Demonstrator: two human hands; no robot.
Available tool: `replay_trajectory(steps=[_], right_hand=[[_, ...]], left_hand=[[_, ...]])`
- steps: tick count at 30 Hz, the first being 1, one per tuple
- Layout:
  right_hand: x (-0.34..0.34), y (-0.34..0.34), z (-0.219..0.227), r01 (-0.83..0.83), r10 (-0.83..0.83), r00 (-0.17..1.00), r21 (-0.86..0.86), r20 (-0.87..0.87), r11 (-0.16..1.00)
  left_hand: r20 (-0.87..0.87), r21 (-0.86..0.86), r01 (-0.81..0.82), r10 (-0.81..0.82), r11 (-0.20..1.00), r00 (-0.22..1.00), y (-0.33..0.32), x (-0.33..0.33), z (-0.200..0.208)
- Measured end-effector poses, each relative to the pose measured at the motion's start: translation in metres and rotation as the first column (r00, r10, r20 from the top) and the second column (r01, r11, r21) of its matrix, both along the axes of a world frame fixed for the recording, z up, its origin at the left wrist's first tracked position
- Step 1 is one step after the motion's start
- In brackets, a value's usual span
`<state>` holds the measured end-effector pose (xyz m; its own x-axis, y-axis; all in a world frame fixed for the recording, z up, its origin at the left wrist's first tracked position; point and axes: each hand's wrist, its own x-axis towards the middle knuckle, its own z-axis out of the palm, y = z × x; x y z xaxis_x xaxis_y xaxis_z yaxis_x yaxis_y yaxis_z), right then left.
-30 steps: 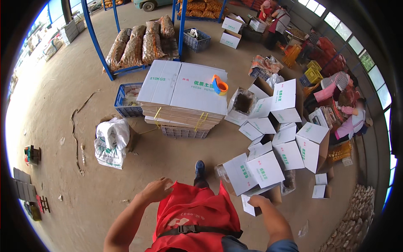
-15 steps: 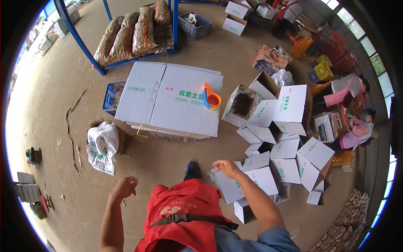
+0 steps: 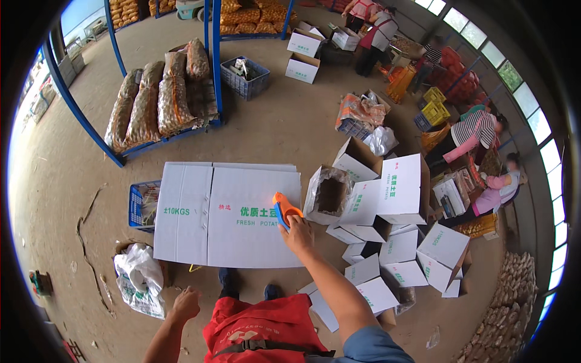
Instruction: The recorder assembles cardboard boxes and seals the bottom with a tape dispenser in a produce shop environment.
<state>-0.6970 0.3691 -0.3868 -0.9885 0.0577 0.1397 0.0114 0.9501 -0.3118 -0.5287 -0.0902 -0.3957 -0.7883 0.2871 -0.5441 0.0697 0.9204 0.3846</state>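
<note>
On top of a stack of flattened white cartons [image 3: 181, 236] lies an orange and blue tape dispenser [image 3: 284, 207]. My right hand [image 3: 298, 235] has its fingers closed around it at the stack's right side; the palm hides part of it. My left hand [image 3: 186, 302] hangs in front of the stack, loosely curled, with nothing visible in it. A white woven sack [image 3: 140, 275] stands to its left, in an open box.
Several opened white cartons [image 3: 402, 248] crowd the floor on the right, beside a plastic-lined carton [image 3: 330, 196]. A blue crate [image 3: 143, 206] sits left of the stack. A blue rack [image 3: 212, 66] holds full mesh sacks [image 3: 172, 94]. Other people [image 3: 478, 130] work at far right.
My right hand has reached forward and closed on the tape dispenser. I have come nearer the carton stack, which sits lower in view. My left hand stays low and curled.
</note>
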Motion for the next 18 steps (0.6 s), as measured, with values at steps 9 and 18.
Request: replay_trajectory(steps=[9,18], right_hand=[[-0.051,-0.006,-0.019,0.125,-0.250,0.839,0.276,0.483,0.953],[-0.003,-0.009,-0.010,0.290,-0.240,0.877,-0.059,0.417,0.955]], left_hand=[[-0.309,0.162,0.543,-0.480,0.824,0.821,0.107,-0.156,-0.023],[-0.421,-0.121,0.783,-0.746,0.610,0.517,0.146,-0.158,-0.045]])
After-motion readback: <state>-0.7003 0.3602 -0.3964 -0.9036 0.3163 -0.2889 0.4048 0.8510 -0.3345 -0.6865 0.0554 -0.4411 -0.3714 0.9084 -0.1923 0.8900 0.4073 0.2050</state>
